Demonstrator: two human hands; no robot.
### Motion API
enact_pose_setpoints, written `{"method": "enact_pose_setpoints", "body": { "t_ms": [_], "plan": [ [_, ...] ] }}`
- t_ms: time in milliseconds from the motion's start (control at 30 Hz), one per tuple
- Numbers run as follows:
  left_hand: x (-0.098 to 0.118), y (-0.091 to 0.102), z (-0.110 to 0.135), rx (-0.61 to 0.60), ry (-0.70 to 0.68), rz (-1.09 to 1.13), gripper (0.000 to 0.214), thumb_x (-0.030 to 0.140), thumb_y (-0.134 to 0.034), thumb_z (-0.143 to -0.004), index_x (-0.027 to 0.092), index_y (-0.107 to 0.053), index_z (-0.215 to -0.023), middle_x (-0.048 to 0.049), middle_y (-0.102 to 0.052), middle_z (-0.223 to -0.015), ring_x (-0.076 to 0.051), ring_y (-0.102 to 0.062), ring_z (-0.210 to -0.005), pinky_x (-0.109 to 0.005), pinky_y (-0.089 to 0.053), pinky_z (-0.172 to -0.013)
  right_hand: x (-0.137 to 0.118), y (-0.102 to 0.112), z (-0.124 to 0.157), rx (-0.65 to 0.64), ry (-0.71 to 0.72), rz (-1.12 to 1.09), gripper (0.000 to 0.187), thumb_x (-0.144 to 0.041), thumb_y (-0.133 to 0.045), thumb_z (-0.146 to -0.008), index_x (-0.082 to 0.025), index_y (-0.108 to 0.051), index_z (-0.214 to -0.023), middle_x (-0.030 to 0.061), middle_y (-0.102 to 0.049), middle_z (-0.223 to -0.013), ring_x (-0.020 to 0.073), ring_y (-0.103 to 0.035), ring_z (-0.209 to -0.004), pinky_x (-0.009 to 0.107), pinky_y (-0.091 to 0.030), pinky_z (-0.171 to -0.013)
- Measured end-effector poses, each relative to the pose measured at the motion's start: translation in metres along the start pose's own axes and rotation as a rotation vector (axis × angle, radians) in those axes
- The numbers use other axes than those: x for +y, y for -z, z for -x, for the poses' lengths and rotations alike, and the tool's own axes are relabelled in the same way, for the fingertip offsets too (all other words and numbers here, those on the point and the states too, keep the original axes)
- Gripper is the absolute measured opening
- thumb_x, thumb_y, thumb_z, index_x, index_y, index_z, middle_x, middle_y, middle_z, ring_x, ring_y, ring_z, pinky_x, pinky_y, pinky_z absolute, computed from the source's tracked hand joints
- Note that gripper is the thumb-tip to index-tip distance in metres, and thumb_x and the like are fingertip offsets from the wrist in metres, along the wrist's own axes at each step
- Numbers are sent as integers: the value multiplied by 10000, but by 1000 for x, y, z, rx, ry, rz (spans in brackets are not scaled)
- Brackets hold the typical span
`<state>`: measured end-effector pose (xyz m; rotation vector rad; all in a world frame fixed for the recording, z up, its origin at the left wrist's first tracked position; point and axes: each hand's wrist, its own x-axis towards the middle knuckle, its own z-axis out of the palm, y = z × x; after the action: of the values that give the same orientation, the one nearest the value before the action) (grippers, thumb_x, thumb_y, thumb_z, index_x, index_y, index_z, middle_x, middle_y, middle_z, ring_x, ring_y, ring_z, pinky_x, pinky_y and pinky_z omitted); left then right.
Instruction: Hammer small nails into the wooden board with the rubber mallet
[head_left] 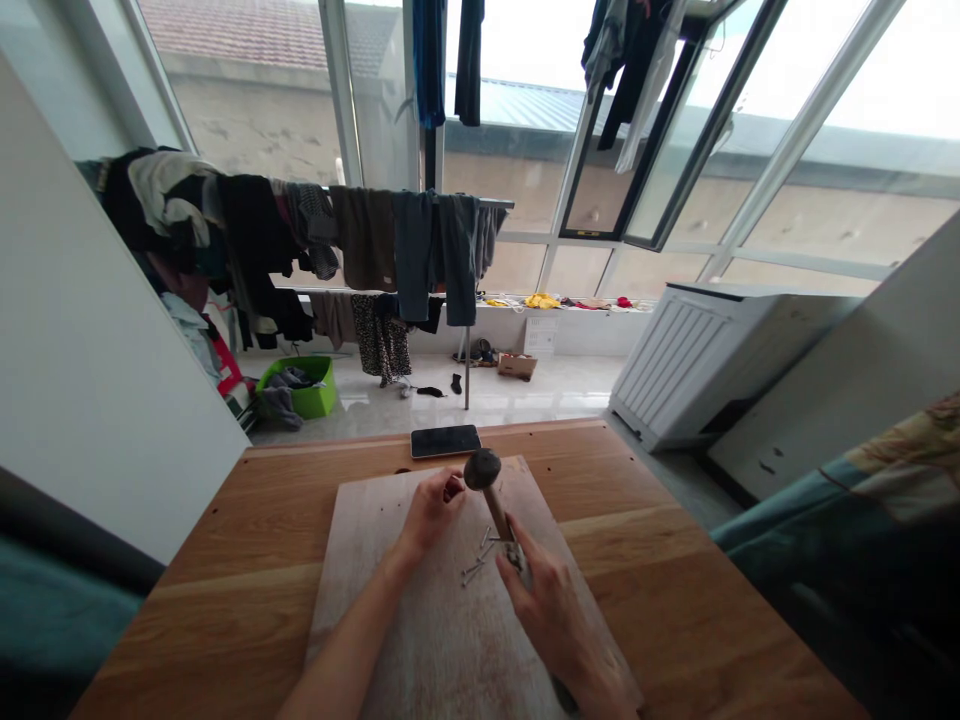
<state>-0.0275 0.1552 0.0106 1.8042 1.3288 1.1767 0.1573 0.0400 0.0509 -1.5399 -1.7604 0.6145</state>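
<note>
My right hand (pixel 541 585) is wrapped round the handle of a hammer (pixel 484 468) with a dark, rounded head, which is raised over the far part of a pale wooden board (pixel 420 620). Just left of the hammer head, my left hand (pixel 435 508) rests at the board with thumb and fingertips pinched together. Whatever lies in that pinch is too small and hidden to make out. Between the hands, several loose metal nails (pixel 474 570) lie on the board. A few small dark marks show on its surface left of my left hand.
The board lies on a wooden table (pixel 630 540). A black phone (pixel 445 441) rests beyond it near the far edge. Past the table stand a laundry rack (pixel 495 203) with clothes, a green basket (pixel 319 392) and a white ribbed cabinet (pixel 675 350). A curtain (pixel 847 490) hangs at right.
</note>
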Motion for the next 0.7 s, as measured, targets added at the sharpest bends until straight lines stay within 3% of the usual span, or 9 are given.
{"method": "enact_pose_setpoints", "body": {
  "t_ms": [167,367,467,600,700],
  "plan": [
    [2,3,3,-13,-52,62,291,53,-585,-745,171,-692,-988,14,-681,-737,-136,-606,-641,-230,-454,-618,9,-14,-1,-44,50,11,493,-297,-487,-969,-168,-540,-1442,141,-671,-1334,281,-625,-1245,429,-498,-1051],
    [-1,3,1,-33,-57,58,323,37,-568,-735,174,-675,-1007,27,-655,-741,-122,-588,-651,-215,-440,-624,13,-18,-1,-3,55,20,485,-290,-502,-962,-194,-553,-1434,127,-670,-1339,281,-632,-1235,424,-501,-1047],
    [0,3,0,-25,-70,-9,308,44,-566,-727,174,-657,-990,26,-634,-747,-120,-574,-645,-215,-443,-620,13,-12,1,-10,36,27,487,-295,-517,-953,-188,-568,-1425,126,-670,-1342,286,-630,-1243,416,-502,-1050],
    [11,6,11,46,-56,-118,111,152,-608,-777,173,-594,-885,-7,-592,-804,-154,-569,-710,-257,-464,-659,17,2,11,30,-16,15,502,-320,-534,-947,-183,-567,-1429,119,-657,-1365,275,-611,-1275,385,-500,-1061],
    [31,4,25,-83,-90,-284,33,169,-580,-824,189,-575,-849,-30,-613,-853,-180,-592,-789,-290,-486,-743,26,11,20,27,-72,16,507,-344,-532,-950,-179,-568,-1428,118,-640,-1385,270,-596,-1294,380,-483,-1080]
  ]
}}
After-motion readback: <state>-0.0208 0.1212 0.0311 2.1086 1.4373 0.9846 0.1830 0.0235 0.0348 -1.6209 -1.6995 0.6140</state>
